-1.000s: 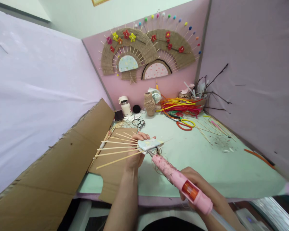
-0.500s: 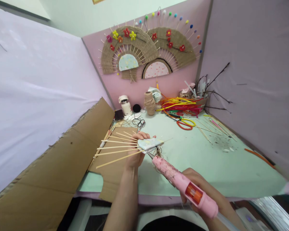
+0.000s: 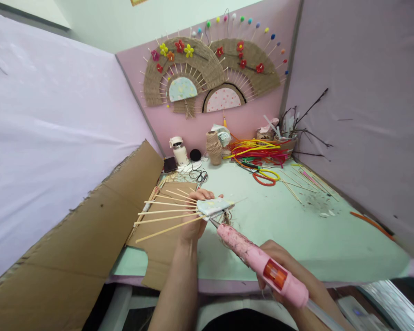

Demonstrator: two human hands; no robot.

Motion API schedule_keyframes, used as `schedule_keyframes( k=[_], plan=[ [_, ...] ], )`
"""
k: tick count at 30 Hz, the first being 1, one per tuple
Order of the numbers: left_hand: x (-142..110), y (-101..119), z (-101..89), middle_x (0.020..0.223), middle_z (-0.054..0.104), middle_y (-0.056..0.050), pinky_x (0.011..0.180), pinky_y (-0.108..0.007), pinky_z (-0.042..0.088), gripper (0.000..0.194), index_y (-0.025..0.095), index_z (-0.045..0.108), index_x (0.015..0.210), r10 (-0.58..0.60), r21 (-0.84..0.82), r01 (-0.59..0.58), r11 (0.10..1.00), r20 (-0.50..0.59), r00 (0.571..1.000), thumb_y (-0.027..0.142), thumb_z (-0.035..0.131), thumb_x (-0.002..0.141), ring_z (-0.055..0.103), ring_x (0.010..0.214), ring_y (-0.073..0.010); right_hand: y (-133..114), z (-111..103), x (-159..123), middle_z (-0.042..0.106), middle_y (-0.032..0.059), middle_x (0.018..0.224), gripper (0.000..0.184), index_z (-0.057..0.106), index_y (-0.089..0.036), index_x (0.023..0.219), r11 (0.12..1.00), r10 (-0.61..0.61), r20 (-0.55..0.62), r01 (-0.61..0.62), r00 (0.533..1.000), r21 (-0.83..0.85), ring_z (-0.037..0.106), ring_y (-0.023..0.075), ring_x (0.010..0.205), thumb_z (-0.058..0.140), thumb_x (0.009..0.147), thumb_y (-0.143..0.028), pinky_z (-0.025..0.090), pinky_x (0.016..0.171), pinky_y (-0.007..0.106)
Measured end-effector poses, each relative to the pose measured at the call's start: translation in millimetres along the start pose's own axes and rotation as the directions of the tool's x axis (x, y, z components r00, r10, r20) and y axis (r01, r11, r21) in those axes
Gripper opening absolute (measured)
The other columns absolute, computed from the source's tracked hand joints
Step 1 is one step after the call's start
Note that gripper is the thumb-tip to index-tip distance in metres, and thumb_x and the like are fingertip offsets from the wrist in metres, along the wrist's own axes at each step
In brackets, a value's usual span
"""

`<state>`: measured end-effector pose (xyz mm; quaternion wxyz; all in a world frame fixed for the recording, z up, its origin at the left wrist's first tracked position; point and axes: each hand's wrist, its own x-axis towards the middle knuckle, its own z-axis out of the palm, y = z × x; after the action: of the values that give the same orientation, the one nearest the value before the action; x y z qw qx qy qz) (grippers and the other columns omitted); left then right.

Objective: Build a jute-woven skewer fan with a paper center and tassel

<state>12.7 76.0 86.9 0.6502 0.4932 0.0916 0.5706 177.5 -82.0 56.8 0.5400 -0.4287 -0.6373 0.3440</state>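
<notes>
My left hand (image 3: 193, 216) is closed around a small fan piece (image 3: 212, 206) covered in pale blue patterned cloth. Thin wooden sticks (image 3: 169, 212) spread leftward from the piece over the cardboard. In my right hand (image 3: 276, 262) is a pink glue gun (image 3: 248, 250), with a clear glue stick (image 3: 320, 315) coming out of its back end. The metal nozzle (image 3: 214, 223) meets the lower edge of the cloth-covered piece, though whether it touches cannot be made out. Brown twine strands (image 3: 227, 216) hang beside the nozzle. The fingers around the handle are partly hidden by the glue gun.
A cardboard sheet (image 3: 172, 248) lies under the left arm, and a tall cardboard panel (image 3: 89, 220) leans at left. Behind stand a bottle (image 3: 180, 152), a twine spool (image 3: 214, 148), pipe cleaners (image 3: 258, 151) and scissors (image 3: 265, 177). Two decorated fans (image 3: 182, 59) hang on the back board.
Both hands keep their hold, the nozzle staying at the same edge of the fan piece. The glue gun's rear has shifted very slightly left, and the whole view has shifted a little.
</notes>
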Motion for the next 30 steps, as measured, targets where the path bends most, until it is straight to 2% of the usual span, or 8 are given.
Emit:
schedule_keyframes(
  k=[3, 8, 13, 20, 24, 30],
  plan=[
    [0, 0, 0.1, 0.087, 0.057, 0.001, 0.101, -0.052, 0.051, 0.03, 0.023, 0.064, 0.077, 0.0, -0.004, 0.0, 1.0, 0.0, 1.0, 0.033, 0.089, 0.064, 0.058, 0.087, -0.0148, -22, 5, -7, 0.054, 0.0037, 0.065, 0.046, 0.067, -0.026, 0.075, 1.0, -0.004, -0.102, 0.001, 0.995, -0.029, 0.055, 0.0191, 0.06, 0.052, 0.086, -0.068, 0.05, 0.057, 0.032],
    [0, 0, 1.1, 0.085, 0.056, 0.001, 0.101, -0.052, 0.05, 0.031, 0.022, 0.063, 0.076, -0.009, -0.006, 0.009, 1.0, -0.013, 1.0, 0.032, 0.09, 0.063, 0.058, 0.086, -0.0148, -51, 1, -6, 0.059, 0.0048, 0.076, 0.026, 0.07, -0.026, 0.095, 1.0, 0.021, -0.103, -0.023, 0.994, -0.019, 0.059, 0.0207, 0.07, 0.054, 0.093, -0.046, 0.052, 0.064, 0.033],
    [0, 0, 0.8, 0.086, 0.056, 0.001, 0.101, -0.051, 0.051, 0.028, 0.022, 0.063, 0.076, -0.008, -0.006, 0.008, 1.0, -0.013, 1.0, 0.03, 0.088, 0.066, 0.059, 0.086, -0.0139, -59, -2, -5, 0.058, 0.0047, 0.078, 0.024, 0.069, -0.027, 0.103, 0.999, 0.044, -0.113, -0.046, 0.993, -0.01, 0.06, 0.0215, 0.072, 0.051, 0.094, -0.04, 0.053, 0.066, 0.034],
    [0, 0, 1.0, 0.085, 0.056, 0.002, 0.101, -0.051, 0.051, 0.027, 0.022, 0.063, 0.074, -0.025, 0.02, 0.026, 0.999, -0.035, 0.999, 0.031, 0.087, 0.067, 0.059, 0.085, -0.0138, -57, -1, -7, 0.057, 0.0046, 0.08, 0.025, 0.069, -0.026, 0.1, 0.997, 0.071, -0.104, -0.072, 0.992, -0.003, 0.06, 0.0197, 0.071, 0.05, 0.095, -0.041, 0.052, 0.06, 0.03],
    [0, 0, 1.3, 0.085, 0.055, 0.002, 0.101, -0.051, 0.051, 0.027, 0.022, 0.063, 0.074, -0.027, 0.029, 0.028, 0.999, -0.04, 0.999, 0.032, 0.087, 0.067, 0.059, 0.085, -0.0135, -45, 0, -9, 0.061, 0.0065, 0.083, 0.034, 0.069, -0.023, 0.093, 0.998, 0.057, -0.109, -0.058, 0.992, -0.013, 0.062, 0.0214, 0.076, 0.049, 0.094, -0.051, 0.054, 0.065, 0.032],
    [0, 0, 0.4, 0.085, 0.056, 0.001, 0.101, -0.052, 0.051, 0.028, 0.022, 0.062, 0.075, -0.024, 0.028, 0.025, 0.999, -0.035, 0.999, 0.032, 0.087, 0.067, 0.058, 0.086, -0.0141, -27, 2, -11, 0.061, 0.0061, 0.078, 0.046, 0.069, -0.024, 0.089, 0.999, 0.027, -0.13, -0.03, 0.991, -0.02, 0.061, 0.021, 0.071, 0.049, 0.09, -0.065, 0.053, 0.064, 0.033]
  ],
)
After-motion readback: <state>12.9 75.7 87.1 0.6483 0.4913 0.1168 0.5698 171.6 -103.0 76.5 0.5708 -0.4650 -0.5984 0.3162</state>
